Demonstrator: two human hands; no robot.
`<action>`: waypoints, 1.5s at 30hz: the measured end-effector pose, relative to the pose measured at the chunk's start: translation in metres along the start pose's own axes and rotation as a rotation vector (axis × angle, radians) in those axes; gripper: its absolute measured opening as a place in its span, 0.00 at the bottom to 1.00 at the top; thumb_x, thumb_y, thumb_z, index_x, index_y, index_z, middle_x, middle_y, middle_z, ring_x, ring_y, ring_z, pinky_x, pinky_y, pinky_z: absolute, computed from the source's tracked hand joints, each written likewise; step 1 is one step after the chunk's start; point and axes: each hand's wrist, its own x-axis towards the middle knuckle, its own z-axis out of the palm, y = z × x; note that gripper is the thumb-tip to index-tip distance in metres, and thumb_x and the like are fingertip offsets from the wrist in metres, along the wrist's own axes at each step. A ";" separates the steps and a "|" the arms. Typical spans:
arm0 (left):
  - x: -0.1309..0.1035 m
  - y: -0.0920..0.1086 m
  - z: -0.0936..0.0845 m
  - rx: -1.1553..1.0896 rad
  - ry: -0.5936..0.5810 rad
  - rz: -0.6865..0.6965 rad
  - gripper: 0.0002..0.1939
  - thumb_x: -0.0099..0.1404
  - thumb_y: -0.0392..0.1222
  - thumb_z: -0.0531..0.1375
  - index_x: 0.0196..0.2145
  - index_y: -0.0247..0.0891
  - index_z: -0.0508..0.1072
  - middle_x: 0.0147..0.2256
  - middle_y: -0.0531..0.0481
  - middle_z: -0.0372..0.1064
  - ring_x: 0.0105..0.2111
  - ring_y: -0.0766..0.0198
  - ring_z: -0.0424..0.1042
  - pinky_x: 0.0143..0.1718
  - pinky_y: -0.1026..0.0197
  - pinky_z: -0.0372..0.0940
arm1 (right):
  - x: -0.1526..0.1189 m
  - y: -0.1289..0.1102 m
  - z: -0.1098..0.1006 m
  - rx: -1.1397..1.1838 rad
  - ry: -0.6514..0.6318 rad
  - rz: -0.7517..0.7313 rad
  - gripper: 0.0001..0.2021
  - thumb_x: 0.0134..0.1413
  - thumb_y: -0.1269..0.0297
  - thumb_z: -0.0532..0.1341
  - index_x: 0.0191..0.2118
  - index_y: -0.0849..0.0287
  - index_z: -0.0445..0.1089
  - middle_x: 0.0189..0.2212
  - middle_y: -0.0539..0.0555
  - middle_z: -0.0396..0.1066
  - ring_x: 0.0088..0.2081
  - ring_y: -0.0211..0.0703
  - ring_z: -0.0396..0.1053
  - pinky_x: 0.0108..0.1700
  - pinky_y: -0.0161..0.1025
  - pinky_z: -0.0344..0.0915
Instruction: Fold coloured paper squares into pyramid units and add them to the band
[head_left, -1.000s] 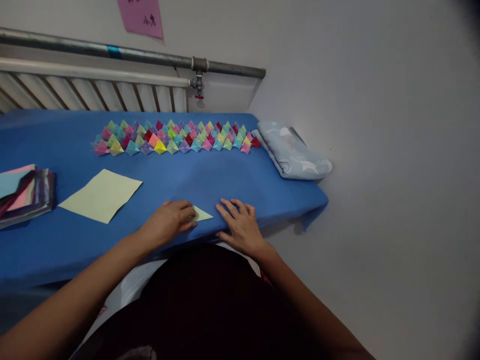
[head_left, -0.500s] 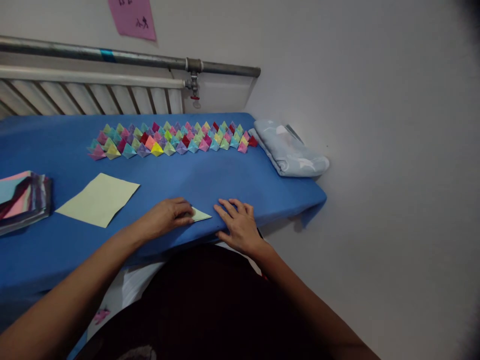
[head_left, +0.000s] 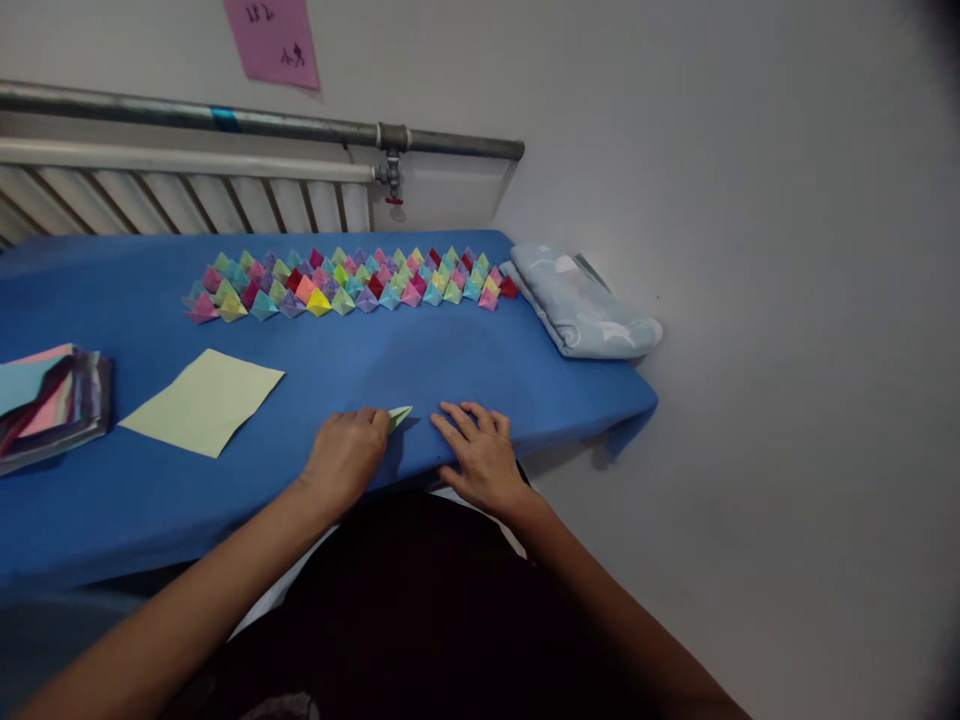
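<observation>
My left hand (head_left: 349, 452) is closed around a small folded piece of pale green paper (head_left: 400, 416), whose pointed end sticks out to the right of the fingers. The rest of the folded paper is hidden in the hand. Just to the right, my right hand (head_left: 480, 447) lies on the blue cloth (head_left: 322, 370) with its fingers spread and nothing in them. A flat, unfolded pale green sheet (head_left: 206, 402) rests to the left of my left hand.
Rows of colourful folded paper pieces (head_left: 347, 281) stand along the back of the cloth. A stack of coloured paper (head_left: 56, 405) lies at the far left. Folded light-blue fabric (head_left: 585, 305) sits at the right end near the wall. Behind runs a radiator (head_left: 187, 190) under a metal pipe (head_left: 300, 125).
My left hand has turned over, knuckles up, and tilted the folded paper up off the cloth. My right hand keeps almost the same place. The view has shifted slightly.
</observation>
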 end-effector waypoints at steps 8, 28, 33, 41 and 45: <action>-0.005 -0.007 -0.007 -0.011 0.261 -0.141 0.12 0.68 0.34 0.49 0.34 0.37 0.72 0.30 0.44 0.75 0.28 0.57 0.74 0.28 0.60 0.62 | 0.011 -0.040 -0.027 0.578 0.229 0.107 0.19 0.56 0.61 0.60 0.54 0.55 0.68 0.53 0.59 0.71 0.53 0.51 0.67 0.55 0.50 0.62; 0.007 0.000 -0.008 -0.040 0.391 -0.212 0.10 0.72 0.35 0.48 0.39 0.36 0.69 0.29 0.44 0.75 0.25 0.57 0.75 0.25 0.61 0.61 | 0.088 -0.061 -0.019 0.619 0.227 0.225 0.01 0.58 0.67 0.57 0.35 0.54 0.65 0.25 0.48 0.71 0.28 0.39 0.69 0.32 0.33 0.59; 0.011 -0.007 -0.006 -0.107 0.401 -0.240 0.09 0.71 0.36 0.50 0.44 0.35 0.68 0.32 0.43 0.76 0.28 0.56 0.76 0.27 0.60 0.62 | 0.092 -0.064 -0.022 0.630 0.257 0.209 0.03 0.59 0.67 0.55 0.35 0.54 0.66 0.25 0.47 0.70 0.27 0.39 0.67 0.31 0.33 0.58; 0.015 -0.013 0.004 -0.131 0.498 -0.242 0.09 0.71 0.38 0.50 0.42 0.38 0.69 0.31 0.45 0.76 0.28 0.57 0.75 0.29 0.60 0.63 | 0.087 -0.067 -0.025 0.617 0.307 0.192 0.04 0.58 0.68 0.55 0.37 0.55 0.65 0.26 0.48 0.71 0.28 0.40 0.67 0.31 0.34 0.58; 0.016 -0.015 0.010 -0.132 0.605 -0.211 0.09 0.71 0.37 0.50 0.41 0.38 0.70 0.30 0.46 0.75 0.28 0.57 0.74 0.32 0.60 0.64 | 0.085 -0.069 -0.022 0.658 0.345 0.168 0.06 0.56 0.70 0.53 0.38 0.54 0.65 0.28 0.49 0.72 0.28 0.41 0.69 0.33 0.34 0.61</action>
